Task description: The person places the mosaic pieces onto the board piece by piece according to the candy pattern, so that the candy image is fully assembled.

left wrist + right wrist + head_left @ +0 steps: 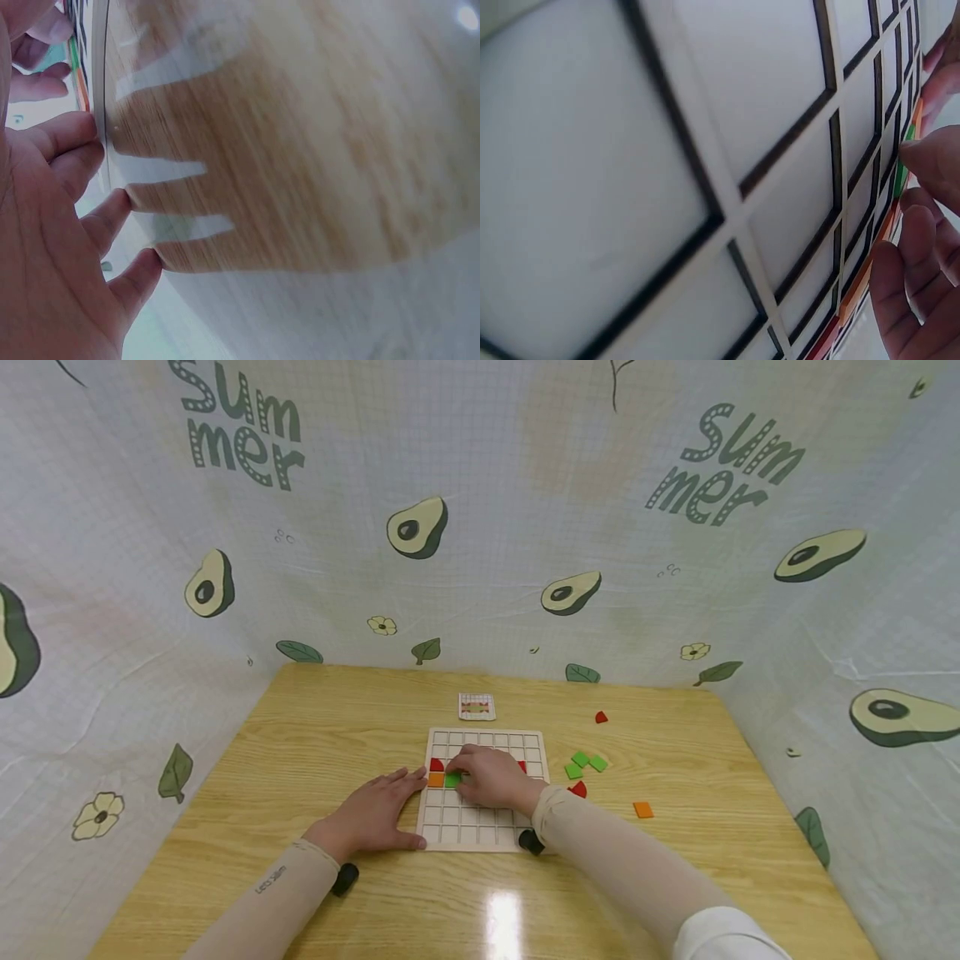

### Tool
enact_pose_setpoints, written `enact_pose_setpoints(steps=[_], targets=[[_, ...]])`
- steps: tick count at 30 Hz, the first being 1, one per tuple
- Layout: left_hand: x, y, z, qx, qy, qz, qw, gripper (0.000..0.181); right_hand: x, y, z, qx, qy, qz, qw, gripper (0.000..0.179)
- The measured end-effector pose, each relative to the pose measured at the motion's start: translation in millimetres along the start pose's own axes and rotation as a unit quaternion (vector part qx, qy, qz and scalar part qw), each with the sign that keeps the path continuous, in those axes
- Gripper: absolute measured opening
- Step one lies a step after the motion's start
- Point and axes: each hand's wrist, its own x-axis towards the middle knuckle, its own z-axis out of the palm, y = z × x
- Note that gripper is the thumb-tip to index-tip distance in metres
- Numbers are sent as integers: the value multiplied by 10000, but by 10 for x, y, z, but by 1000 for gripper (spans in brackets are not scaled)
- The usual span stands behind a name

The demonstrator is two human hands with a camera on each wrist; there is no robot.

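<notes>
A pale gridded board (480, 835) lies on the table. My left hand (378, 810) rests at its left edge, fingers spread and the thumb near the lower left corner. Over the middle row, my right hand (491, 778) pinches a green square tile (453, 781) between thumb and fingertips. The right wrist view shows the thumb on the edge of that green tile (901, 178). Left of it sit an orange square tile (436, 780) and, above that, a red quarter-circle piece (437, 765). Another red piece (522, 767) shows on the board's right side; my right hand hides the cells between.
Behind the board lies a pattern card (476, 707). To the right are several loose green tiles (581, 759), an orange tile (642, 810), a red quarter-circle (601, 717) and another red piece (577, 789) beside my forearm. A printed cloth (480, 568) surrounds the table.
</notes>
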Motion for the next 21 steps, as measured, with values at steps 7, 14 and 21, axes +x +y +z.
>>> enact_pose_setpoints(steps=[7, 14, 21], targets=[[4, -1, 8, 21, -11, -50, 10000, 98, -78, 62, -69, 25, -25, 95, 9999, 31], [8, 20, -7, 23, -69, -102, 9999, 96, -334, 341, -287, 103, 227, 266, 9993, 27], [-4, 37, -20, 61, -56, -159, 9998, 97, -746, 762, -489, 218, 398, 725, 9963, 29]])
